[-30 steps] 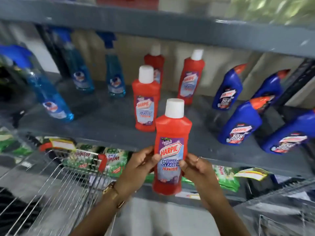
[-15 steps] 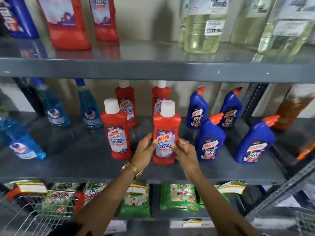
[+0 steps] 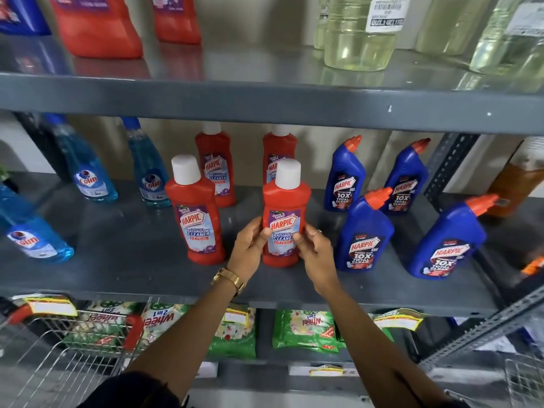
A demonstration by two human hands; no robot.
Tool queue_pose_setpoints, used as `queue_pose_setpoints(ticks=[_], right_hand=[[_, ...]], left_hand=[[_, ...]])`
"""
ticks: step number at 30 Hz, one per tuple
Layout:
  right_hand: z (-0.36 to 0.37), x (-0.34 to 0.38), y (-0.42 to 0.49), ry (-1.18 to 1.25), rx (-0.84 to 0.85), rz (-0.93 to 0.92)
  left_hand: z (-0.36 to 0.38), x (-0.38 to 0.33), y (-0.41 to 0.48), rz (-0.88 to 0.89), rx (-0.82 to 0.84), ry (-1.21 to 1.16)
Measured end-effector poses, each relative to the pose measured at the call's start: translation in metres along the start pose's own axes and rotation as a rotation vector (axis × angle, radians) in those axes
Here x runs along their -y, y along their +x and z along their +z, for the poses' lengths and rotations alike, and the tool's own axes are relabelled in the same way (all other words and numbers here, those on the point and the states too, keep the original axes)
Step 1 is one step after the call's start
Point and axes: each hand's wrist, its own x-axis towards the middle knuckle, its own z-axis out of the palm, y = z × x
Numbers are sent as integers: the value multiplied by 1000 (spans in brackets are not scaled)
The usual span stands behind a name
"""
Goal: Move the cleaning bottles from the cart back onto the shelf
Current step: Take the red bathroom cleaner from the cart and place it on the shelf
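Held item: red plastic Harpic bathroom-cleaner bottle with a white cylindrical cap, flat-sided with rounded shoulders and a glossy purple-and-white paper label. It stands upright on the grey painted-metal middle shelf, base on the shelf surface near the front edge. The left hand clasps its left side with the thumb across the label; the right hand clasps its right side, thumb likewise on the label, a thin ring on one finger. Both hands are closed on the bottle. A gold-coloured metal wristwatch sits on the left wrist.

Same shelf, left of the held item: a matching red bottle, upright, just beside it but apart. Behind these, two more matching red bottles, near the back wall.

Same shelf, right: four blue plastic Harpic toilet-cleaner bottles with angled orange nozzle caps, two in front and two behind, opaque with a smooth sheen.

Same shelf, left: translucent blue Colin spray bottles, tall and tapered, liquid visible within.

Upper shelf: clear plastic bottles of pale yellow liquid at right; large red containers at left, tops cut off by the frame.

Lower shelf: green plastic Wheel detergent pouches, soft and crinkled.

Lower left corner: silver wire shopping cart with red plastic handle ends.
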Motion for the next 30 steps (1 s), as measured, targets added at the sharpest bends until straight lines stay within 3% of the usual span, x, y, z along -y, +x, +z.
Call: queue_pose_setpoints(ticks=[12, 17, 19, 21, 25, 28, 30], right_hand=[[5, -4, -6, -28, -34, -30], [22, -18, -45, -115, -361, -36], [35, -23, -71, -128, -384, -101], [56, -26, -97, -166, -288, -166], [106, -25, -139, -278, 91, -228], [164, -29, -164, -318, 445, -147], [202, -31, -183, -360, 657, -151]], left_hand=[[4, 7, -1, -9, -5, -33], [-5, 10, -35, -53, -76, -32], [-19, 13, -63, -68, -100, -15], [-42, 16, -96, -82, -113, -16], [-101, 16, -161, -66, -257, 64], [-162, 32, -222, -163, -528, 145], [-199, 53, -267, -329, -704, 120]])
